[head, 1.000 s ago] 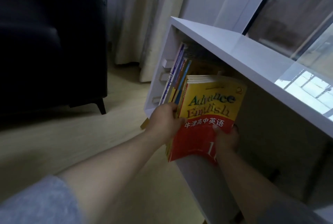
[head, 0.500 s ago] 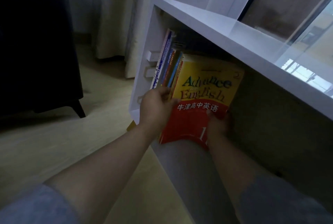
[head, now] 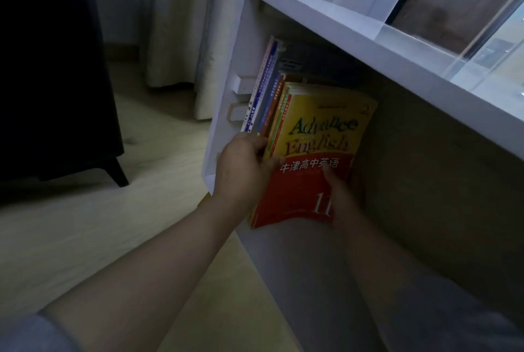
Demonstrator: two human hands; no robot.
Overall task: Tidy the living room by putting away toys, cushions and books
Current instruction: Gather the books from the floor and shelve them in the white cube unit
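Yellow-and-red textbook [head: 312,159] almost home in the white shelf [head: 326,20].

From my seat, the textbook sits deeper under the top board than a second ago. It now stands against the row of books [head: 269,102] at the left wall, with its lower edge still overhanging the front. My left hand [head: 243,170] grips the spine side with its thumb on the cover. My right hand [head: 338,195] seems to clasp the lower corner, though its fingers are lost in shadow. I'd judge this book needs only a last push and release.
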